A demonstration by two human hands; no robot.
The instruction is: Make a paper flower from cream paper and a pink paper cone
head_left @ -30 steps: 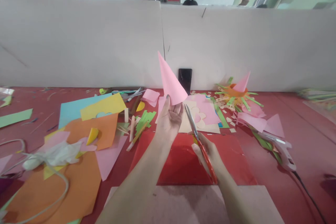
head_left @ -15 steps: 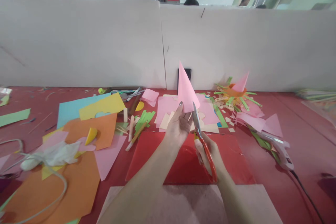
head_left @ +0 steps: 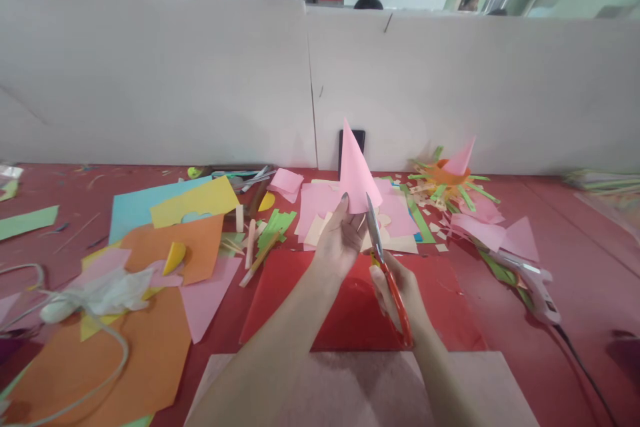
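Observation:
A pink paper cone (head_left: 356, 170) points upward in front of me, its lower edge pinched by my left hand (head_left: 343, 233), with the thumb on the outside. My right hand (head_left: 397, 287) grips red-handled scissors (head_left: 395, 293). Their blades reach up to the cone's lower right edge, and whether they bite into the paper I cannot tell. Below both hands lies a shiny red sheet (head_left: 345, 313) on the table. Behind the cone are pink paper sheets (head_left: 316, 203) with cream cut-outs on top.
A glue gun (head_left: 533, 283) with a black cord lies at right. Behind it stands an orange paper piece (head_left: 447, 175) with green strips and another pink cone (head_left: 461, 159). Orange paper (head_left: 130, 360) and a white cable (head_left: 123, 347) cover the left. A white partition (head_left: 175, 80) closes the back.
Almost nothing differs. The cone's tip sits slightly lower and further right, while both hands and the scissors keep nearly the same position.

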